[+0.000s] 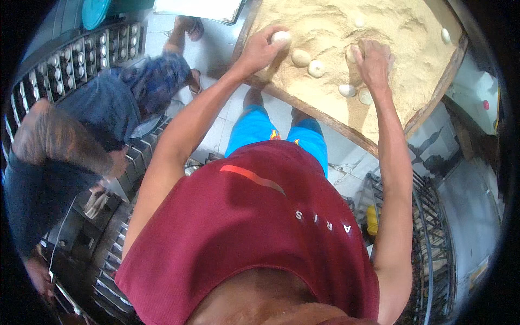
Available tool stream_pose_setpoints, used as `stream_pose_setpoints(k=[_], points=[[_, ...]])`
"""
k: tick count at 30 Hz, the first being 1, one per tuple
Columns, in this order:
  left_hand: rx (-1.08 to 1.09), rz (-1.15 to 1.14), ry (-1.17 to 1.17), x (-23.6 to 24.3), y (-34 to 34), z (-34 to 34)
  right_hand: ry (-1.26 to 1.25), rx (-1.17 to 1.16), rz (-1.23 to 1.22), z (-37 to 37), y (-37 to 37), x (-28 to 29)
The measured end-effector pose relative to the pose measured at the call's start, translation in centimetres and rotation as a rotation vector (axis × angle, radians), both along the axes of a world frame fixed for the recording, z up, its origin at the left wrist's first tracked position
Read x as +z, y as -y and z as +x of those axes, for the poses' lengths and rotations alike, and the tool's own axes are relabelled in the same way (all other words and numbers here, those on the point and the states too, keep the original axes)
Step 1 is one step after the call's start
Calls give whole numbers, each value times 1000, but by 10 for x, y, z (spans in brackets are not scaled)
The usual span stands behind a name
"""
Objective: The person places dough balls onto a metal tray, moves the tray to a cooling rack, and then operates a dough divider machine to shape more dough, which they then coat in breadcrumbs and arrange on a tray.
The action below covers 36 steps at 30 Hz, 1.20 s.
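Observation:
A wood-framed tray point(331, 127) of pale yellow, flour-like meal point(319, 24) lies ahead of me. My left hand point(264, 49) is at its left side, fingers curled round a whitish dough ball point(281, 38). Farther right, my right hand point(374, 60) reaches down into the meal, its fingers closed over another dough ball point(352, 53) that is partly covered. Between my hands rest a meal-dusted ball point(300, 57) and a paler one point(316, 68). Two more, one white point(347, 90) and one dusted point(365, 96), sit nearer me, below my right hand.
Another dough ball point(445, 36) lies by the tray's right edge, and a half-buried one point(359, 21) farther back. At my left a person point(103, 103) bends among racks point(81, 57) holding rows of small rounded pieces. A metal rack point(433, 233) stands at my right.

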<state>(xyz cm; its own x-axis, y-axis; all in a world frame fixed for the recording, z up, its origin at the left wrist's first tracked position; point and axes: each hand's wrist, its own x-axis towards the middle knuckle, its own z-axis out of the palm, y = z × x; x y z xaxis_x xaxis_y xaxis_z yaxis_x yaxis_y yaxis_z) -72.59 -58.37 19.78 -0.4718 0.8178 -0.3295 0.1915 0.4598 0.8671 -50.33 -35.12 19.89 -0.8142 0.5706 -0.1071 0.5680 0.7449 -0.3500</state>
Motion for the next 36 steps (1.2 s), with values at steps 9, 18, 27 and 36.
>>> stream_pose_setpoints(k=[9, 18, 27, 36], points=[[-207, -223, -58, 21, -14, 18, -131, -61, -398, 1, 60, 23], [-415, -210, -415, -1, -29, 40, 186, -79, -421, -32, 94, 16], [-489, -161, -384, -4, -18, 45, -108, 312, -424, 33, 121, 17], [-484, -236, -325, 8, -19, 49, 139, 27, -536, 11, 110, 21]])
